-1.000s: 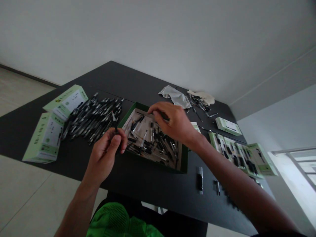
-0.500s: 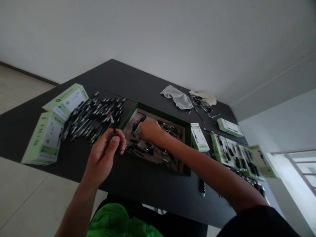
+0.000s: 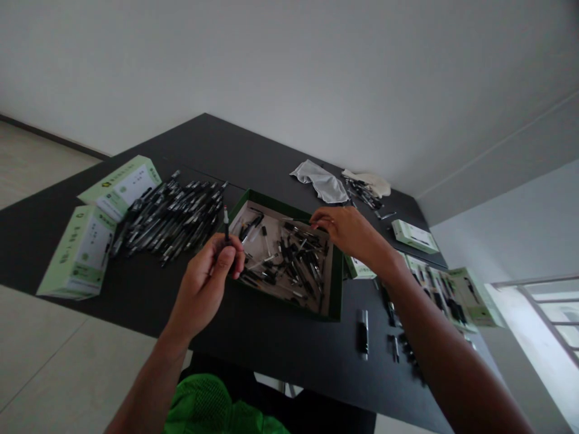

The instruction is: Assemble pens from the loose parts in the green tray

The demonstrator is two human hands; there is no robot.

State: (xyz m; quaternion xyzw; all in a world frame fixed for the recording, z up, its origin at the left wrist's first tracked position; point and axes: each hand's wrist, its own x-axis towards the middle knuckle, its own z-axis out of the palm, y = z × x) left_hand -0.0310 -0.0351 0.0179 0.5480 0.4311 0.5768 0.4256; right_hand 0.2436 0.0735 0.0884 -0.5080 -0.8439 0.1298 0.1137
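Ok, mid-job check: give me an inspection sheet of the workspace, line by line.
Surface: dark table, a seam running across it
Things: open green box with scattered pen parts; pen pile to its left
Clutter: crumpled white sheet and cream cloth at the far side; cartons at both sides; loose parts right of the box
Left hand: grips a black piece, upright
Right hand: above the box's far right part; grip unclear
Cables: nothing seen
Surroundings: pale wall behind, railing at right

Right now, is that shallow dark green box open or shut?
Open. No lid lies on the shallow dark green box, and the loose black and clear pen parts show inside.
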